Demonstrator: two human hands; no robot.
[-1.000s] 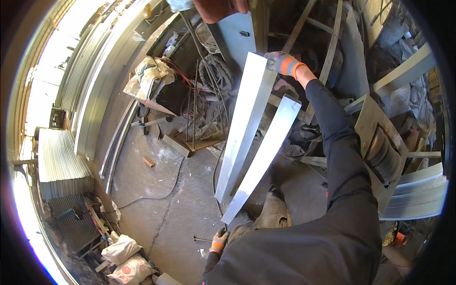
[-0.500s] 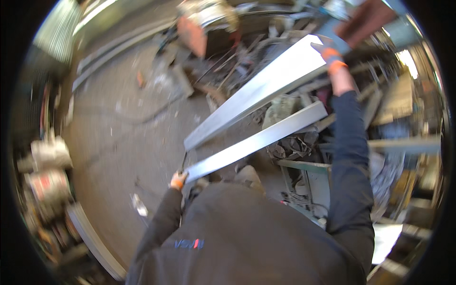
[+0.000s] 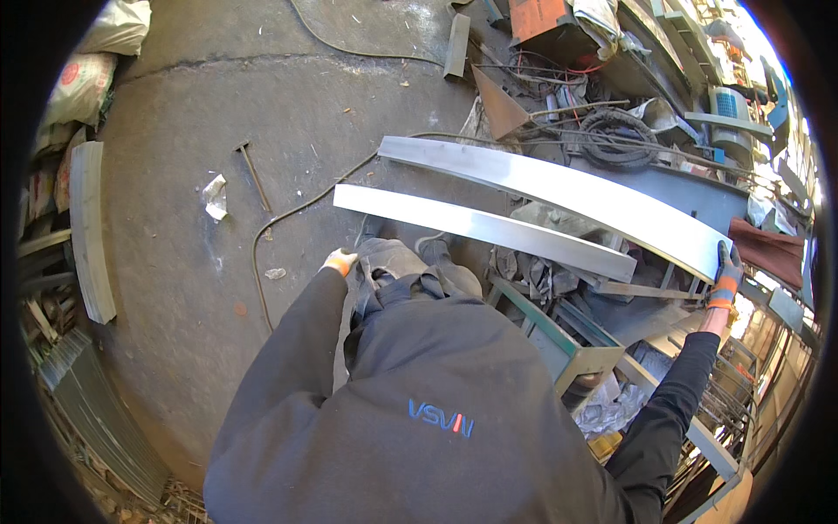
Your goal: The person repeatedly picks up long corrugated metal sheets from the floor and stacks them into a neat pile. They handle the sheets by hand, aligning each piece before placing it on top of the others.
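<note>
Overhead view of a person in a dark hooded top [image 3: 419, 402] handling two long, pale metal strips above a concrete floor [image 3: 218, 122]. The right hand [image 3: 724, 272], in a glove with an orange cuff, sits at the right edge of the frame with its grip clamped on the right end of the upper metal strip [image 3: 559, 190], which runs from the upper centre down to the right and bows with the lens. The left hand [image 3: 339, 260], also gloved with an orange cuff, lies left of centre, just below the left end of the lower metal strip [image 3: 480, 229]; whether its grip is closed on that strip cannot be told, as the fingers are hidden. The lower strip runs roughly parallel to the upper one, a little apart from it, and ends near a green metal frame [image 3: 559, 336] at centre right. Behind the strips, in the upper right, stand a coil of dark wire [image 3: 620, 131], a rust-coloured box [image 3: 546, 22] and assorted scrap. On the floor to the left lie a crumpled scrap of paper [image 3: 215, 194], a thin metal rod [image 3: 255, 175] and a black cable [image 3: 288, 218]. Filled sacks [image 3: 74, 83] and a pale curved beam [image 3: 87, 227] occupy the left edge.
</note>
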